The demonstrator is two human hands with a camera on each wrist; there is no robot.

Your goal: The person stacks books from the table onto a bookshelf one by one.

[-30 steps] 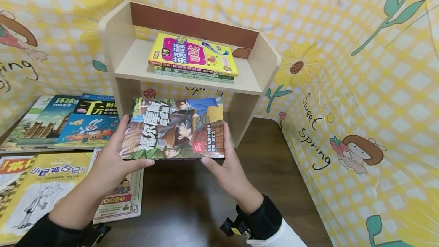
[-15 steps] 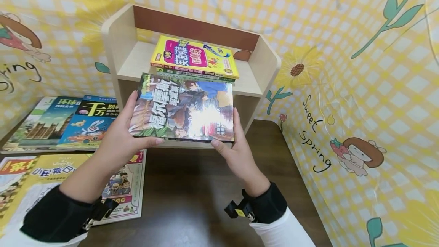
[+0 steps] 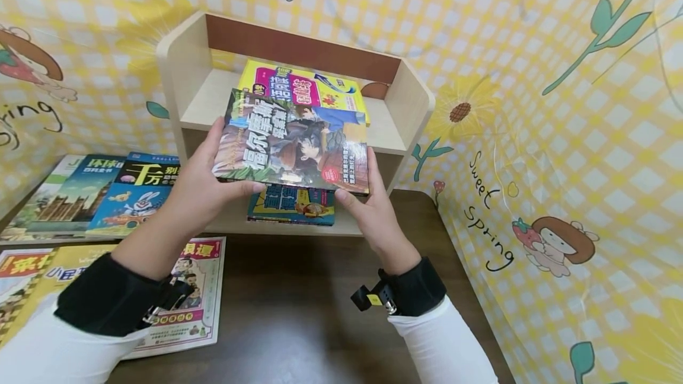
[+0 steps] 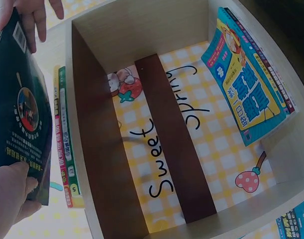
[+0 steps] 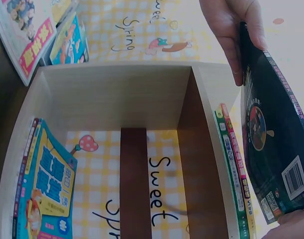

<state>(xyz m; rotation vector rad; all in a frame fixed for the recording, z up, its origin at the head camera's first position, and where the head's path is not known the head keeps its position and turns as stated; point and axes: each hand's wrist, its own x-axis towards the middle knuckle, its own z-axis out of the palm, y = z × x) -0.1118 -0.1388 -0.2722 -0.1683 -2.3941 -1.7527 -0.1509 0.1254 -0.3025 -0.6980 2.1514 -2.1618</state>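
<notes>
Both hands hold a comic-style book by its short ends, cover facing up. My left hand grips the left end, its thumb along the near edge. At the opposite end is my right hand, thumb also at the near edge. In the head view the book overlaps the upper shelf's front and part of a yellow workbook. Its dark back cover, with a barcode, shows in the left wrist view. Greenish and pink spines of the stacked books lie close beside it in the right wrist view.
A small wooden bookshelf stands against a yellow checked cloth. Blue books lie on its lower level. Left on the dark table are several more books, including a blue rabbit-cover one and a pink-bordered one.
Both hands have raised the book from in front of the lower compartment to the upper shelf's front, slightly rightward. The blue books below have come into view.
</notes>
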